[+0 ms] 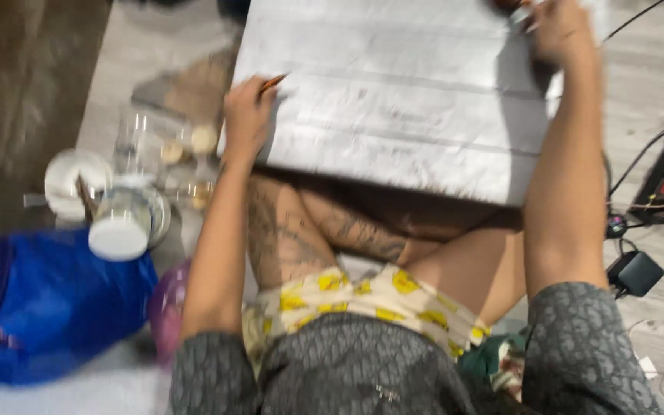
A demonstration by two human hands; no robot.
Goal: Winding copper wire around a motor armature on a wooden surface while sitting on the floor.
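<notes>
Floorboards (647, 69) underlie grey board (401, 100); left fingers (259, 96) pinch pencil (273, 82), right hand (559, 31) unclear.

Grey patterned short-sleeved shirt (363, 369); cream shorts (363, 296), yellow print; tattooed legs (301, 230).

There is one view only, from a camera on the person's head, looking steeply down over the chest and lap. It sits close: the grey patterned shirt (363, 369) fills the bottom edge, and both forearms run up the frame from there. The view faces forward across the crossed legs to a pale grey painted board (409, 100) that reaches the top edge. The floor (647, 84) shows on both sides. The picture is blurred.
</notes>
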